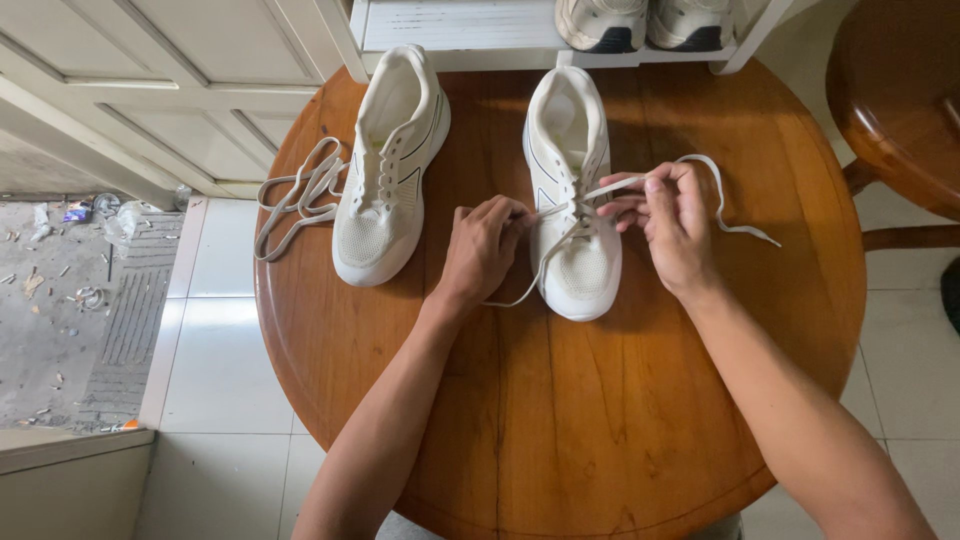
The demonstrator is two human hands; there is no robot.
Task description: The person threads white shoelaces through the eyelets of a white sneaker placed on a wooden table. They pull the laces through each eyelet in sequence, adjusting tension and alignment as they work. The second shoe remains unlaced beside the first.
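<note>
**Soft lace, light shoe**

Left hand point(482, 245) is pinching the lace point(700, 190) at the eyelets; right hand point(672, 222) is gripping its free end. Between them is sitting the white shoe point(575, 200), likely light. Lace looks limp, best held near its tip. Second shoe point(388, 170) is lying beyond the left hand on the table point(600, 420).

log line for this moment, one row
left hand: pinching lace | right hand: pulling lace end | right shoe: being laced | left shoe: untouched | round table
</note>
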